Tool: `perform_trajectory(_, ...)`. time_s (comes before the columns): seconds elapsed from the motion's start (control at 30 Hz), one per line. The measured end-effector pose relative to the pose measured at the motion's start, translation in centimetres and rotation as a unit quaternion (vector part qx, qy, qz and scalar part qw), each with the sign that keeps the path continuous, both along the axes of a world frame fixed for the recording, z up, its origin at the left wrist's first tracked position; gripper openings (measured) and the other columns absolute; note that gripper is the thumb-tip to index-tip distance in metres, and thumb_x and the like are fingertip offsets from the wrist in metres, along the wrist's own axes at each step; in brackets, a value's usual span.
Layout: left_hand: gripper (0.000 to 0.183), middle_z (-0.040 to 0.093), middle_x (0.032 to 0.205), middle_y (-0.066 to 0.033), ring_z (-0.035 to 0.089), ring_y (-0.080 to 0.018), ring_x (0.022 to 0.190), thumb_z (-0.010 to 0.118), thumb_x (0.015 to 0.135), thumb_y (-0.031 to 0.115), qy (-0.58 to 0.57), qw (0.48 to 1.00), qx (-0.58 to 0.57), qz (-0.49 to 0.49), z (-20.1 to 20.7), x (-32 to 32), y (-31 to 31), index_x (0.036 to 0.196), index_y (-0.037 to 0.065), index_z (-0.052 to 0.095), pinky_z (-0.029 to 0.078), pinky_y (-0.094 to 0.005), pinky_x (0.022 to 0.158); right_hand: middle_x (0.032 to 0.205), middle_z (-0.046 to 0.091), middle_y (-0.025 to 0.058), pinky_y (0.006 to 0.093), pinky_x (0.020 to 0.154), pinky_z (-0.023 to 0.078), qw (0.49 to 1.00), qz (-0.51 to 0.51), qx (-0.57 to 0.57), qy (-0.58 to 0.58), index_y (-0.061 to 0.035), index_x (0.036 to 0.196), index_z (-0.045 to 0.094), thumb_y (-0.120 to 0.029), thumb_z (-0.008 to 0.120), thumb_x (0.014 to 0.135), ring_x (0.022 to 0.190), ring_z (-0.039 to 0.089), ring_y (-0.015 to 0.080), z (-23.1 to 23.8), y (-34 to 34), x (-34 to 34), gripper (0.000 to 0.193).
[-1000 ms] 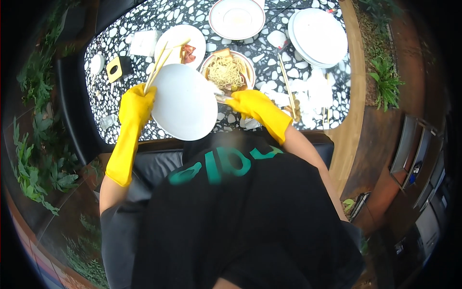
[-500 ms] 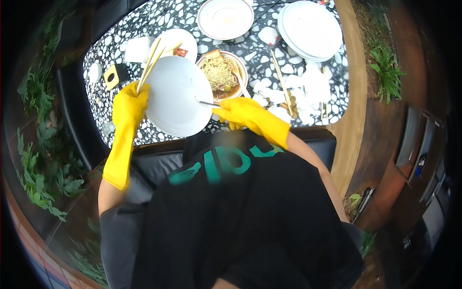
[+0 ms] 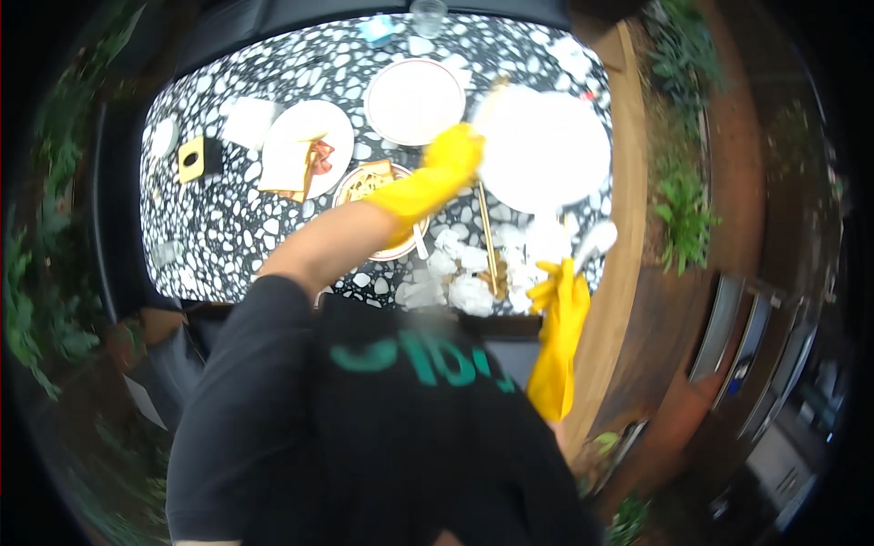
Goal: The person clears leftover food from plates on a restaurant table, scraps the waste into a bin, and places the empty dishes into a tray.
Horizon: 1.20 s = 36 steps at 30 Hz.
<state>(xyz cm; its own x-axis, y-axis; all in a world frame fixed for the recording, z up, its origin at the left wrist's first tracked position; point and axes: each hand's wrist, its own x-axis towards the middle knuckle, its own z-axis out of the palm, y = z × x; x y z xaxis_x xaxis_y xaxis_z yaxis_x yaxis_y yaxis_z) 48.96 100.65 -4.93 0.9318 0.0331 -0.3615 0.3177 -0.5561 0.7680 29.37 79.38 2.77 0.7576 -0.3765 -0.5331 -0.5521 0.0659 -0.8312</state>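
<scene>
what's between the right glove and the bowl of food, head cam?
Head view: crumpled white napkins and a chopstick lie between the right hand and the bowl.

On the desk (image 3: 228, 227), a large plate (image 3: 555, 150) lies at the right, with a smaller plate (image 3: 414, 100) to its left and a third plate (image 3: 305, 150) further left. The left hand (image 3: 455, 150) reaches across to the large plate's left rim. A bowl (image 3: 378, 196) sits under that forearm. Crumpled napkins (image 3: 455, 282) lie at the near edge, chopsticks (image 3: 487, 237) among them. The right hand (image 3: 560, 291) holds a spoon (image 3: 596, 241) at the near right edge.
</scene>
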Motion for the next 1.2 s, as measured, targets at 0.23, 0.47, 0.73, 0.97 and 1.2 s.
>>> perform_trajectory(0.23, 0.032, 0.068, 0.085, -0.0153, 0.067, -0.0275, 0.077, 0.056, 0.094, 0.034, 0.126, 0.985, -0.118, 0.017, -1.9, 0.0, -6.4, 0.1, 0.004, 0.066, 0.052, -0.039, 0.063, 0.06, 0.063, 0.0098, 0.0227, 0.043, 0.036, 0.999, -0.041, -0.017, -0.01, 0.0027, 0.096, 0.067, -0.035, 0.052, 0.103, 0.041, 0.047, 0.0129, 0.9, 0.8, -2.7, 0.041)
perform_trajectory(0.47, 0.032, 0.072, 0.099, -0.0065, 0.066, -0.0135, 0.074, 0.058, 0.098, 0.028, -0.049, 0.927, -0.27, 0.256, -0.8, -8.5, 14.3, 0.121, 0.005, 0.064, 0.049, -0.0259, 0.057, 0.053, 0.055, 0.0035, 0.0227, 0.038, 0.03, 0.994, 0.01, -0.067, 0.086, 0.0, 0.081, 0.067, -0.031, 0.071, 0.092, 0.036, 0.041, 0.0091, -1.8, 6.5, 1.6, 0.033)
perform_trajectory(0.73, 0.044, 0.057, 0.123, -0.0364, 0.063, -0.0517, 0.097, 0.036, 0.103, 0.023, 0.157, 0.777, -0.25, 0.555, -9.8, -17.4, 44.1, 0.136, -0.005, 0.045, 0.055, -0.0494, 0.078, 0.089, 0.07, 0.0196, 0.0411, 0.075, 0.051, 0.84, 0.399, -0.361, -0.075, -0.0045, 0.105, 0.071, -0.038, 0.062, 0.094, 0.084, 0.068, 0.0381, -3.4, 17.2, 11.3, 0.036)
perform_trajectory(0.97, 0.03, 0.071, 0.106, -0.0209, 0.072, -0.0284, 0.083, 0.052, 0.102, 0.021, 0.091, 0.832, -0.196, 0.511, -11.8, -12.7, 42.7, 0.12, -0.001, 0.062, 0.056, -0.0304, 0.06, 0.073, 0.069, 0.0154, 0.0359, 0.062, 0.052, 0.878, 0.346, -0.276, 0.183, 0.0006, 0.101, 0.071, -0.048, 0.065, 0.09, 0.062, 0.069, 0.0265, -12.8, 14.6, 10.9, 0.05)
perform_trajectory(1.2, 0.027, 0.071, 0.096, -0.0098, 0.069, -0.0188, 0.079, 0.061, 0.097, 0.015, 0.007, 0.915, -0.241, 0.323, -12.5, -8.7, 43.0, 0.119, 0.0, 0.067, 0.052, -0.0254, 0.063, 0.071, 0.068, 0.0081, 0.0271, 0.048, 0.047, 0.905, 0.338, -0.068, 0.247, -0.0021, 0.093, 0.068, -0.043, 0.073, 0.088, 0.052, 0.063, 0.0165, -14.2, 15.9, 9.8, 0.041)
